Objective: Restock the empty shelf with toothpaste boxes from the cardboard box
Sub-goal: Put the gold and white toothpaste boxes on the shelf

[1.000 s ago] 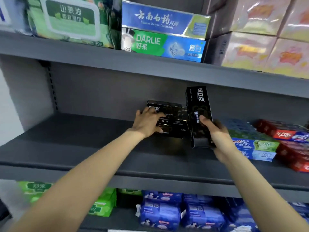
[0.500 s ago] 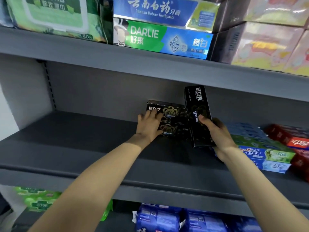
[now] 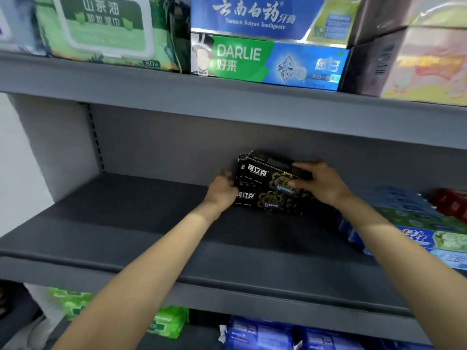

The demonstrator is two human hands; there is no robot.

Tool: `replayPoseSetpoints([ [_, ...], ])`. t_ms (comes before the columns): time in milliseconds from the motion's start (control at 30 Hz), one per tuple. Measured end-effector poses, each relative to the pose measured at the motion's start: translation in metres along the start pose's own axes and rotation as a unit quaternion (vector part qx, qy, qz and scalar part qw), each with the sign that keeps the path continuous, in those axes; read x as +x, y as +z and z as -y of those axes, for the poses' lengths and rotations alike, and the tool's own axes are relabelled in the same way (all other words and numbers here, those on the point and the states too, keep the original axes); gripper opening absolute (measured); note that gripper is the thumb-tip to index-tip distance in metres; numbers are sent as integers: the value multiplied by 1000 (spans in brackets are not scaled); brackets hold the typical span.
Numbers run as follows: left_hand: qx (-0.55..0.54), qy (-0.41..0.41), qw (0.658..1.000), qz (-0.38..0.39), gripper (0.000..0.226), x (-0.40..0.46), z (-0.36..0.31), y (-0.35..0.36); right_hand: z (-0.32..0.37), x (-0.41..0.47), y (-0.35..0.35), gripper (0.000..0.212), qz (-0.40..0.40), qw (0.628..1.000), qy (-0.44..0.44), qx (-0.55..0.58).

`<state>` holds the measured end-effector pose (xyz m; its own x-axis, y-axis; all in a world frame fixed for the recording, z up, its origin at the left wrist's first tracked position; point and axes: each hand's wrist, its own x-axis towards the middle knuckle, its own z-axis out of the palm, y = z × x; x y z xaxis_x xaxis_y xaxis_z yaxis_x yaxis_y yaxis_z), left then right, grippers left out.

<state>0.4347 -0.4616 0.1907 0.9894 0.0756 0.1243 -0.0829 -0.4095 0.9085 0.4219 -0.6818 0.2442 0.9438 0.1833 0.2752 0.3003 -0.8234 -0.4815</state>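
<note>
A stack of black toothpaste boxes (image 3: 255, 198) lies at the back of the grey middle shelf (image 3: 151, 236). My right hand (image 3: 321, 184) grips the top black box (image 3: 267, 170), which lies flat and slightly tilted on the stack. My left hand (image 3: 223, 192) rests against the stack's left end, fingers blurred. The cardboard box is out of view.
Blue and green toothpaste boxes (image 3: 417, 223) and red ones (image 3: 452, 205) fill the shelf's right part. The shelf above holds a wipes pack (image 3: 106, 29) and Darlie toothpaste (image 3: 267, 61). Blue packs (image 3: 265, 334) sit below. The shelf's left half is bare.
My right hand has turned the upright black box down and laid it flat on top of the stack. My left hand stays at the stack's left end.
</note>
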Motion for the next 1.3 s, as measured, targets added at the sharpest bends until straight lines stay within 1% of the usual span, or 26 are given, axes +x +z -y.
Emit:
replayPoseSetpoints([
  [133,-14,5,1000,20,40,-1,-4,-8,7,19,-2,54,16,999,-18,-31],
  [333,-15,38,999,28,34,3,-10,-13,11,35,4,53,51,997,-35,-56],
  [433,-5,39,999,28,33,6,-9,-15,12,38,9,52,38,996,-36,-76],
  [533,1,28,999,42,35,6,-8,-15,10,37,17,51,14,991,-26,-134],
  [633,-3,23,997,75,40,5,-10,-12,4,30,32,46,-26,988,-11,-154],
  [700,1,19,996,82,41,6,-10,-11,2,25,40,45,-51,985,-10,-167],
  [833,5,13,997,78,39,9,-8,-13,6,22,45,47,-50,972,-1,-230],
  [900,53,32,996,56,38,11,-6,-14,11,19,47,49,-44,969,3,-243],
  [967,115,67,991,16,39,8,-3,-16,18,10,51,51,-69,972,-9,-223],
  [1033,174,122,977,-11,38,-2,-4,-21,31,-4,59,46,-121,979,-29,-160],
  [1100,255,166,952,-22,36,-20,-6,-28,50,-20,67,36,-146,985,-25,-82],
  [1200,365,188,911,-22,35,-54,-9,-42,77,-48,80,32,-117,993,1,-21],
  [1300,400,209,891,-49,34,-98,-3,-61,103,-84,90,29,-98,994,-42,20],
])
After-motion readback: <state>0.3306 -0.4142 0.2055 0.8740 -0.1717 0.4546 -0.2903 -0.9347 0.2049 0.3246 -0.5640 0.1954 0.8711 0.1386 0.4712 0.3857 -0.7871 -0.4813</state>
